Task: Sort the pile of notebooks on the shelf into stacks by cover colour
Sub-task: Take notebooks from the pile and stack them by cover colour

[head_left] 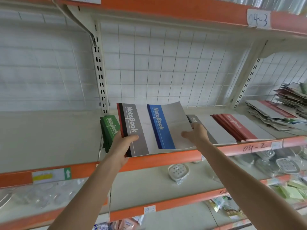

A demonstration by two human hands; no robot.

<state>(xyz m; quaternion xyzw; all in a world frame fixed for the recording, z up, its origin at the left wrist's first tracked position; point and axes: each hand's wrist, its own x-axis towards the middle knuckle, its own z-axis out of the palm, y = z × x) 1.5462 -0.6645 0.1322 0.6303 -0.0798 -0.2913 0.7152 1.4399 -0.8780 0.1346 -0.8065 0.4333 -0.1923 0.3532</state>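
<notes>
"NoteBook" is showing in white down the colour band of the grey notebook (132, 119), blue notebook (158, 118), green notebook (111, 125) and red notebook (235, 121). Second grey cover (193, 119) is showing only "Not". White tag (258, 19) on the top rail is reading "04-3". Middle rail (232, 147) is carrying handwritten "04-2". Lower tag (149, 209) is reading "04-5". Green sticker (67, 173) is showing a white up-arrow. Other labels are blurring out.
</notes>
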